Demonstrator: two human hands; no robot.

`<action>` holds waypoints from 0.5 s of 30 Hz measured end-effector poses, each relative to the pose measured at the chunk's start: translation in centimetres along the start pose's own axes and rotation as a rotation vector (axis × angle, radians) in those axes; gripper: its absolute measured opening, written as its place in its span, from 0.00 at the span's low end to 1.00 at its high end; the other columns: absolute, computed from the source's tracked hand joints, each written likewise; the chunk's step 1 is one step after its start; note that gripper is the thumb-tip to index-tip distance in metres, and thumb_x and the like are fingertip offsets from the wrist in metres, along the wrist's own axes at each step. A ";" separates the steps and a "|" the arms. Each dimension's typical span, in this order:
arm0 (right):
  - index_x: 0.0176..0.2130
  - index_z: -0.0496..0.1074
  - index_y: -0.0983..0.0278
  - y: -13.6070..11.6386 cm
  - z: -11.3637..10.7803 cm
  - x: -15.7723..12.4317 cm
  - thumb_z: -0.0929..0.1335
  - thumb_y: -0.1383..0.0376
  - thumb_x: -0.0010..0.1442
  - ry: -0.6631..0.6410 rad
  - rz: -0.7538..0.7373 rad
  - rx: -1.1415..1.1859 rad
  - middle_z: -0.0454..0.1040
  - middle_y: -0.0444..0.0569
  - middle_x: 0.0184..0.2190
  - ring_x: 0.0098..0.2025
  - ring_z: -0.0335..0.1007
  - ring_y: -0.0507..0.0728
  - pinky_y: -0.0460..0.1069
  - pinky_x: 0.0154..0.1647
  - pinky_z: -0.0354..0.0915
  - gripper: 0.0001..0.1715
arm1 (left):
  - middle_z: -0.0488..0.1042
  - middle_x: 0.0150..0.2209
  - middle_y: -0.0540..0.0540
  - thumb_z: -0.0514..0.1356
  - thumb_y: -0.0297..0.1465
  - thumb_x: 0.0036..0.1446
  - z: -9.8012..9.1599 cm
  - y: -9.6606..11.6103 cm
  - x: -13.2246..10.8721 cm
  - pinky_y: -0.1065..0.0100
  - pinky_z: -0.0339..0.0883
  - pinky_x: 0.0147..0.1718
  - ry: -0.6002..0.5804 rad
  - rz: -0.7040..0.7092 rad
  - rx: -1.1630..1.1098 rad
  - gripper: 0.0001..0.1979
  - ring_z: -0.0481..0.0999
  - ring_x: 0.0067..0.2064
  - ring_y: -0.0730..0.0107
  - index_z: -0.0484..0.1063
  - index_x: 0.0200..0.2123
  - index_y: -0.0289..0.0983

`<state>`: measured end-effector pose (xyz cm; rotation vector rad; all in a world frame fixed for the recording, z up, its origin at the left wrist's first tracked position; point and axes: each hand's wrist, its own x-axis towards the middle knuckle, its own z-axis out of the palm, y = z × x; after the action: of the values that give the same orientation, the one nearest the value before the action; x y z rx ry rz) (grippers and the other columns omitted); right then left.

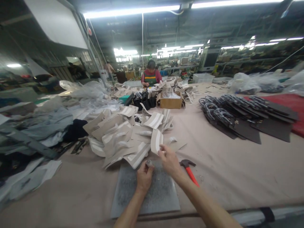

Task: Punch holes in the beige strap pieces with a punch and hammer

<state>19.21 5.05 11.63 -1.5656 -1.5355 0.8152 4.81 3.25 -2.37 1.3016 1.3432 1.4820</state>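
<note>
My left hand [144, 178] is closed above a grey board [128, 193], its thumb and fingers round a small shiny round piece [148, 163] whose kind I cannot make out. Slightly higher and to the right, my right hand [169, 158] has its fingertips pinched at the lower edge of a beige panel with a white strip [156, 141]. That panel stands at the near side of a loose heap of similar beige panels [118, 136]. To the right of the board lies a claw hammer [191, 174] with a red handle, partly hidden by my right forearm.
Dark flat pieces with patterned rope-like handles [247, 115] lie stacked at the right, beside a red sheet [285, 104]. A cardboard box [170, 101] and black items [142, 99] stand behind the heap. Plastic-wrapped stuff [57, 117] fills the left. A co-worker [151, 75] is across the table.
</note>
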 end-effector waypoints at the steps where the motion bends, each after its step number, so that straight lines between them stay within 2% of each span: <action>1: 0.54 0.71 0.67 1.8 -0.8 2.3 0.62 0.62 0.60 0.019 0.077 -0.015 0.75 0.57 0.47 0.49 0.72 0.62 0.56 0.55 0.65 0.24 | 0.81 0.35 0.43 0.65 0.43 0.55 0.1 0.1 0.0 0.61 0.75 0.40 0.018 -0.015 0.009 0.20 0.80 0.37 0.56 0.78 0.45 0.34; 3: 0.57 0.69 0.70 5.0 -1.8 6.0 0.63 0.65 0.59 0.040 0.209 -0.017 0.75 0.57 0.44 0.43 0.74 0.60 0.53 0.49 0.68 0.27 | 0.81 0.35 0.42 0.66 0.43 0.54 0.3 0.2 0.1 0.61 0.76 0.41 0.035 -0.037 0.027 0.21 0.81 0.37 0.56 0.78 0.45 0.33; 5: 0.62 0.63 0.71 7.2 -2.0 8.0 0.64 0.65 0.58 0.037 0.290 0.018 0.75 0.55 0.44 0.36 0.75 0.56 0.49 0.40 0.69 0.33 | 0.82 0.37 0.41 0.65 0.43 0.53 0.4 0.3 0.1 0.61 0.76 0.41 0.034 -0.048 0.044 0.22 0.82 0.38 0.55 0.78 0.45 0.33; 7: 0.67 0.55 0.71 8.4 -1.7 8.9 0.64 0.65 0.60 0.025 0.325 0.070 0.75 0.54 0.44 0.31 0.73 0.53 0.46 0.31 0.68 0.39 | 0.82 0.37 0.41 0.65 0.42 0.54 0.4 0.2 0.1 0.62 0.76 0.39 0.031 -0.061 0.057 0.21 0.82 0.37 0.55 0.78 0.45 0.33; 10: 0.70 0.46 0.72 8.8 -1.0 9.6 0.64 0.65 0.62 0.017 0.316 0.128 0.75 0.51 0.39 0.29 0.72 0.52 0.44 0.27 0.65 0.43 | 0.82 0.36 0.41 0.65 0.41 0.54 0.4 -0.2 0.2 0.62 0.76 0.38 0.034 -0.075 0.069 0.21 0.82 0.36 0.56 0.77 0.46 0.32; 13: 0.67 0.54 0.72 8.5 -0.9 10.8 0.66 0.67 0.62 0.057 0.330 0.119 0.75 0.48 0.33 0.27 0.70 0.52 0.45 0.28 0.64 0.38 | 0.82 0.36 0.42 0.65 0.40 0.54 0.5 -0.5 0.3 0.63 0.75 0.38 0.032 -0.076 0.071 0.21 0.82 0.36 0.57 0.77 0.46 0.33; 15: 0.63 0.62 0.73 8.4 -1.7 11.7 0.67 0.67 0.60 0.123 0.367 0.077 0.73 0.47 0.31 0.27 0.68 0.52 0.46 0.28 0.64 0.33 | 0.82 0.35 0.43 0.65 0.40 0.54 0.5 -0.5 0.3 0.64 0.75 0.38 0.034 -0.075 0.064 0.20 0.81 0.36 0.58 0.77 0.46 0.33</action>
<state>25.54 16.82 6.04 -1.8320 -1.1310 0.9457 5.15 3.78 -2.81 1.2574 1.4565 1.4260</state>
